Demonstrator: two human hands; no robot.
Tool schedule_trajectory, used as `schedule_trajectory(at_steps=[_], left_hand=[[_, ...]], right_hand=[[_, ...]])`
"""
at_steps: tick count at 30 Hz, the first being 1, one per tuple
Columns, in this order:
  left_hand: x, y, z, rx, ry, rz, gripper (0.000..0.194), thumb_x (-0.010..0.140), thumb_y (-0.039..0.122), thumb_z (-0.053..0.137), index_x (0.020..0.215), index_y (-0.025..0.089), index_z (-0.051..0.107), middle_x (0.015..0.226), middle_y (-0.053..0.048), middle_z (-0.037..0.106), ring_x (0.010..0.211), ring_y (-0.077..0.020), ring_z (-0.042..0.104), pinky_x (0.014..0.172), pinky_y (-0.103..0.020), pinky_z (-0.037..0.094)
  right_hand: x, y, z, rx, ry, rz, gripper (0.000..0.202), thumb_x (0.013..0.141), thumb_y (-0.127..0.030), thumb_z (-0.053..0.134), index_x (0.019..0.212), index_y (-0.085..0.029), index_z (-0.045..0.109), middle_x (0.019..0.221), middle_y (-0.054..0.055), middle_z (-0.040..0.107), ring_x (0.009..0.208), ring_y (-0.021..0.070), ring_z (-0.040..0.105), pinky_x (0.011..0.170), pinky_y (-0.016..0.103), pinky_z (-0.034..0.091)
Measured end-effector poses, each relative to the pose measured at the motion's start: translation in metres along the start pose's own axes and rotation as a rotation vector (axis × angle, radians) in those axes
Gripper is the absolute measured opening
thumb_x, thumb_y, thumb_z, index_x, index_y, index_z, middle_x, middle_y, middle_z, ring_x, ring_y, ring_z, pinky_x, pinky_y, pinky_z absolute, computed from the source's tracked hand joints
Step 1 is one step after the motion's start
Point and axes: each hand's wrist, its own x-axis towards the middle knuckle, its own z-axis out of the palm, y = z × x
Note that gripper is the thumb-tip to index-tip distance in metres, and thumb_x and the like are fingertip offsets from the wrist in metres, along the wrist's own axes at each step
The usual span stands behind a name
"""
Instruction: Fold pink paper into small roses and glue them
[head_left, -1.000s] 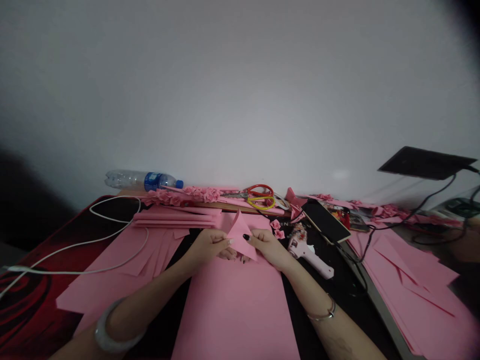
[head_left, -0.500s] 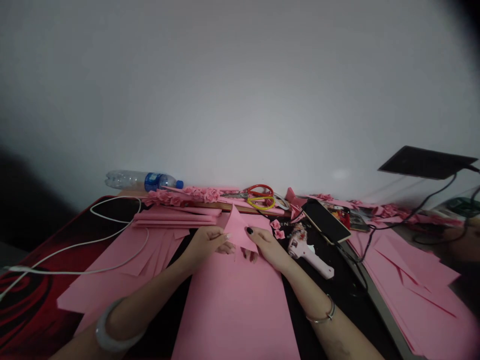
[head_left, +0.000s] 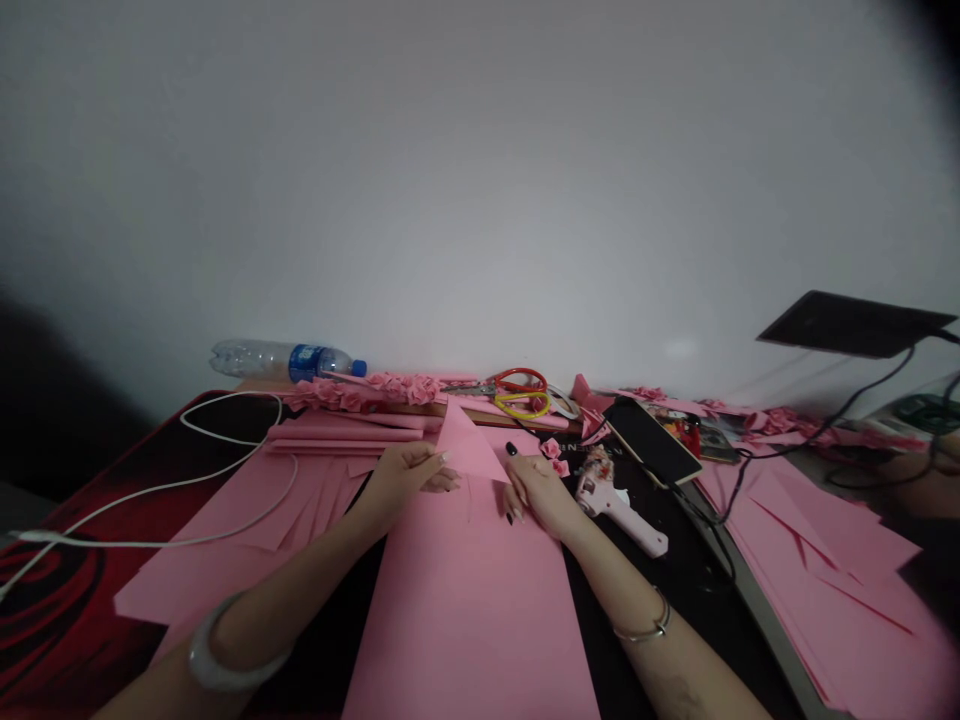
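On the far left, a red and black mat point(head_left: 52, 620) is crossed by a looped white cable point(head_left: 112, 545). Near the wall, a clear plastic bottle point(head_left: 255, 358) with a blue cap is laid on its side. Loose pink sheets point(head_left: 195, 550) are spread in front of it, and folded pink paper point(head_left: 337, 438) is piled just behind them. A white bangle point(head_left: 202, 660) is worn on the left arm.

In the middle, a small pointed piece of pink paper point(head_left: 469, 450) is held up over a long pink sheet point(head_left: 472, 610). Its left edge is pinched by the left hand point(head_left: 401, 485), with a narrow grip of thumb and fingers. Its right corner is pinched by the right hand point(head_left: 544, 490), also with a narrow grip. Behind it, scissors point(head_left: 495, 388) with one red and one yellow handle are laid down.

Two small paper flowers point(head_left: 553, 448) are seen just past the right hand. Next, a pale pink glue gun point(head_left: 619, 512) is laid on a black mat point(head_left: 675, 620), with a phone point(head_left: 652, 440) placed behind it. On the far right, more pink sheets point(head_left: 810, 590) are stacked.
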Motion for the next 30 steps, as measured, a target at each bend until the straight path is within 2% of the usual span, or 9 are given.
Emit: schedule_trajectory(at_steps=[4,7,11,14,17,21,24,28,30], left_hand=[[-0.001,0.0008,-0.0006,-0.001,-0.016,-0.015,0.025,0.074,0.036,0.063,0.062,0.015,0.055,0.067,-0.006,0.073,0.067,-0.0201,0.069,0.068,-0.029,0.054],[-0.0024,0.0009,0.0015,0.006,-0.038,-0.029,0.025,0.074,0.035,0.063,0.061,0.015,0.055,0.067,-0.007,0.073,0.066,-0.0201,0.069,0.066,-0.029,0.054],[-0.0013,0.0012,0.0016,0.016,-0.036,-0.037,0.027,0.072,0.037,0.065,0.061,0.015,0.054,0.068,-0.008,0.073,0.066,-0.0201,0.07,0.067,-0.03,0.054],[0.0017,-0.0006,-0.0024,0.046,-0.041,-0.04,0.029,0.072,0.041,0.065,0.063,0.014,0.056,0.071,-0.009,0.074,0.067,-0.0197,0.07,0.068,-0.03,0.054],[0.0031,-0.0043,-0.0067,0.084,-0.159,-0.048,0.029,0.072,0.04,0.064,0.062,0.013,0.06,0.068,-0.009,0.073,0.06,-0.0174,0.069,0.061,-0.026,0.054],[-0.0004,-0.0065,-0.0058,0.136,-0.41,-0.053,0.026,0.073,0.035,0.063,0.059,0.013,0.059,0.064,-0.008,0.073,0.057,-0.017,0.069,0.057,-0.025,0.054],[-0.0038,-0.0043,-0.0021,0.17,-0.452,-0.064,0.025,0.073,0.033,0.062,0.058,0.013,0.06,0.062,-0.008,0.072,0.055,-0.0166,0.068,0.056,-0.025,0.055],[-0.0052,-0.0027,-0.0012,0.181,-0.456,-0.066,0.024,0.074,0.031,0.062,0.058,0.012,0.062,0.062,-0.008,0.072,0.054,-0.016,0.068,0.055,-0.024,0.054],[-0.0052,-0.0038,-0.0024,0.174,-0.464,-0.068,0.024,0.073,0.031,0.062,0.059,0.012,0.061,0.062,-0.008,0.072,0.055,-0.0163,0.068,0.056,-0.024,0.054]], right_hand=[[0.0027,0.0013,-0.0009,0.009,-0.002,0.023,0.051,0.084,-0.062,0.038,0.056,-0.02,0.044,0.042,-0.003,0.048,0.034,0.0102,0.044,0.037,0.023,0.036],[0.0017,-0.0015,-0.0002,-0.056,-0.052,0.03,0.046,0.083,-0.057,0.047,0.063,-0.017,0.051,0.048,-0.003,0.052,0.036,0.0079,0.042,0.037,0.021,0.031],[-0.0003,-0.0035,-0.0001,-0.164,-0.052,0.002,0.048,0.083,-0.054,0.049,0.055,-0.015,0.05,0.041,-0.005,0.046,0.034,0.0051,0.035,0.037,0.02,0.024],[-0.0002,-0.0018,-0.0012,-0.201,-0.024,0.003,0.054,0.084,-0.056,0.046,0.047,-0.017,0.043,0.036,-0.005,0.042,0.032,0.0049,0.033,0.038,0.02,0.023],[0.0001,-0.0009,-0.0021,-0.172,-0.017,0.008,0.048,0.08,-0.056,0.053,0.052,-0.018,0.041,0.037,-0.007,0.042,0.033,0.0051,0.032,0.038,0.02,0.022],[-0.001,-0.0043,-0.0023,-0.183,-0.153,0.038,0.037,0.071,-0.046,0.068,0.061,-0.016,0.05,0.046,-0.008,0.044,0.039,0.005,0.034,0.04,0.019,0.024],[-0.0019,-0.0058,-0.0025,-0.244,-0.17,0.053,0.038,0.072,-0.046,0.067,0.056,-0.015,0.052,0.043,-0.007,0.044,0.038,0.0055,0.036,0.039,0.019,0.024],[-0.0019,-0.0049,-0.0027,-0.231,-0.127,0.043,0.051,0.084,-0.052,0.05,0.048,-0.016,0.047,0.037,-0.004,0.046,0.034,0.0061,0.038,0.038,0.02,0.025],[-0.0016,-0.0054,-0.0026,-0.213,-0.126,0.04,0.05,0.084,-0.053,0.048,0.05,-0.016,0.048,0.039,-0.004,0.048,0.035,0.0063,0.04,0.038,0.02,0.028]])
